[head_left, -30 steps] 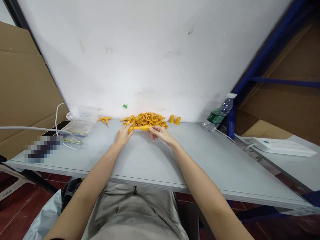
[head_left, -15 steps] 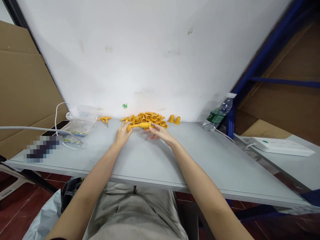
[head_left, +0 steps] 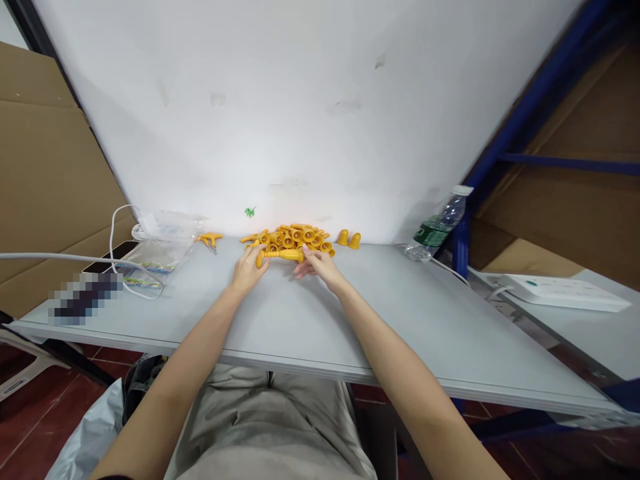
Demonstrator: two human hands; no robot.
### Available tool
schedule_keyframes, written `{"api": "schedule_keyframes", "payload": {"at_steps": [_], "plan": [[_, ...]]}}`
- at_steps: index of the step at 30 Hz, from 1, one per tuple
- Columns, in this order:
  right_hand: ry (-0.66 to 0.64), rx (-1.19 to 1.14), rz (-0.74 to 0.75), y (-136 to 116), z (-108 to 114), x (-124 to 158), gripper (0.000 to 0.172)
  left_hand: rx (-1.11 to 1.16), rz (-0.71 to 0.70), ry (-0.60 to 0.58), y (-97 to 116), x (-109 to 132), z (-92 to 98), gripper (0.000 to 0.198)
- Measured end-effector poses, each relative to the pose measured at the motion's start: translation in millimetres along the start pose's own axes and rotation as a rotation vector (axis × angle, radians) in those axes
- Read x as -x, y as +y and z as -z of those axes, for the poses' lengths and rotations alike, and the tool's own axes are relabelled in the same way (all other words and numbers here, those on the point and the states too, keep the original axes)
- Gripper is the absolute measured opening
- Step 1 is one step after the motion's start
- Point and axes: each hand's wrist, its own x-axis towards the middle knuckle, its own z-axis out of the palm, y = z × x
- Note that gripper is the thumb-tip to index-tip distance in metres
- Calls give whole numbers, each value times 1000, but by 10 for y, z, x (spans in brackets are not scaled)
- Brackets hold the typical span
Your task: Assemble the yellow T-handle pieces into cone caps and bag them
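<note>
1. Left hand (head_left: 246, 272): closed around the left end of a yellow handled piece (head_left: 284, 255), at its crosswise handle.
2. Right hand (head_left: 324, 268): thumb and fingers clamped on that piece's right end; the lower fingers spread loosely below it.
3. Piece sits between both hands, roughly level, ribbed section toward the left, just in front of the pile. Can't tell if it touches the table (head_left: 400, 307).
4. Pile of yellow parts (head_left: 299, 236): behind the piece, near the white panel (head_left: 310, 120); several round open ends face the camera.
5. Two yellow caps (head_left: 355, 241): just right of the pile, standing side by side.
6. Yellow T-handle with metal spiral (head_left: 212, 238): left of the pile, apart from it, near the clear plastic bags (head_left: 155, 255).
7. White cable (head_left: 60, 257): runs in from the left edge, loops by the bags.
8. Clear bottle, green label (head_left: 432, 233): far right, tilted, next to the blue frame (head_left: 461, 243).
</note>
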Motion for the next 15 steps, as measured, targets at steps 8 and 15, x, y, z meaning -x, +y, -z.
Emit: {"api": "schedule_keyframes", "payload": {"at_steps": [8, 15], "plan": [[-60, 30, 4, 23, 114, -21, 62, 44, -13, -31, -42, 10, -37, 48], [-47, -99, 109, 152, 87, -94, 64, 60, -11, -25, -60, 6, -51, 49]]}}
